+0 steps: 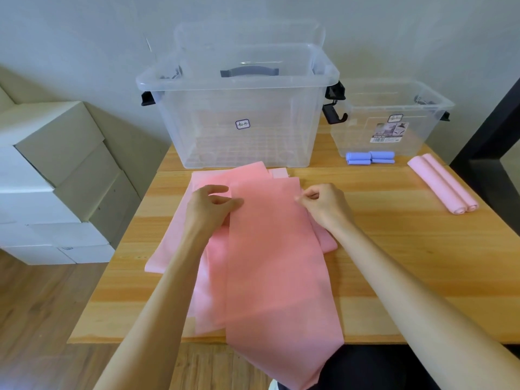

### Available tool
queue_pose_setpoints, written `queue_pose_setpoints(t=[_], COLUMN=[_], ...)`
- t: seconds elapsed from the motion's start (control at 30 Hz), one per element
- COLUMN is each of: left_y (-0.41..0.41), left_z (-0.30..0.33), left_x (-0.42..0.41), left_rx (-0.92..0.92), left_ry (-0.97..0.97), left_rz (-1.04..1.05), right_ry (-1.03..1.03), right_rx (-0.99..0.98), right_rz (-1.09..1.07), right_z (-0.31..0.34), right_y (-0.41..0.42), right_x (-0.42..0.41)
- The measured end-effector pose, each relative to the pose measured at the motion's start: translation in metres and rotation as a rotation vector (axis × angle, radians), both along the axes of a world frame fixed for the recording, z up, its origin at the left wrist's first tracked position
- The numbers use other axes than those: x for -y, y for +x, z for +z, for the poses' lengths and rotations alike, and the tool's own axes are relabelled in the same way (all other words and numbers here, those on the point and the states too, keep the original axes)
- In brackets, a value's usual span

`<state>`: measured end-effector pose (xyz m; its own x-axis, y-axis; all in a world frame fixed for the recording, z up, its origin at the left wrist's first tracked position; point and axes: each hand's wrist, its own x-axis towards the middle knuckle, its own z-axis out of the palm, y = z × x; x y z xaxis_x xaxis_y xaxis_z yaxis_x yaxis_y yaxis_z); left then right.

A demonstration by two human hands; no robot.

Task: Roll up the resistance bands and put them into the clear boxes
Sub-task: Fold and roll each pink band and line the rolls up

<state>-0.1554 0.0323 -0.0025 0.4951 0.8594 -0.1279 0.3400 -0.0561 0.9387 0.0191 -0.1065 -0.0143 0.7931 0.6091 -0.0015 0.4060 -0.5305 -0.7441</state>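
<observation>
your left hand [212, 204] and right hand [323, 204] each pinch an edge of the top pink band [270, 249], fingers curled on it, on the wooden table [394, 263].

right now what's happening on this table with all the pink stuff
A person is handling a flat pink resistance band on the wooden table. The left hand holds its left edge, and the right hand pinches its right edge; it is not rolled yet. Rolled blue bands and rolled pink bands lie outside the large clear box and small clear box.
</observation>
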Motion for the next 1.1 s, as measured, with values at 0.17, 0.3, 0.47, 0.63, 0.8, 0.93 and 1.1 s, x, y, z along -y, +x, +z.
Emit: queue_pose_setpoints(t=[0.17,0.3,0.47,0.63,0.8,0.93,1.1], left_y=[-0.008,-0.012,-0.017,-0.027,-0.037,-0.047,-0.053], left_z=[0.007,0.022,0.042,0.061,0.072,0.079,0.092], left_x=[0.008,0.021,0.035,0.052,0.072,0.087,0.110], left_rx=[0.173,0.259,0.330,0.417,0.468,0.502,0.541], left_ry=[-0.088,-0.114,-0.083,-0.117,-0.120,-0.096,-0.058], left_rz=[-0.029,-0.122,-0.171,-0.184,-0.223,-0.265,-0.258], right_ry=[0.035,0.175,0.340,0.376,0.469,0.404,0.572], right_rx=[-0.050,-0.108,-0.630,-0.775,-0.850,-0.737,-0.875], right_rz=[-0.024,0.026,0.057,-0.031,0.170,0.145,0.281], right_z=[-0.001,0.003,0.018,0.024,0.036,0.043,0.055], right_y=[-0.002,-0.006,-0.014,-0.012,-0.023,-0.031,-0.040], right_x=[-0.004,0.003,0.014,0.027,0.049,0.061,0.082])
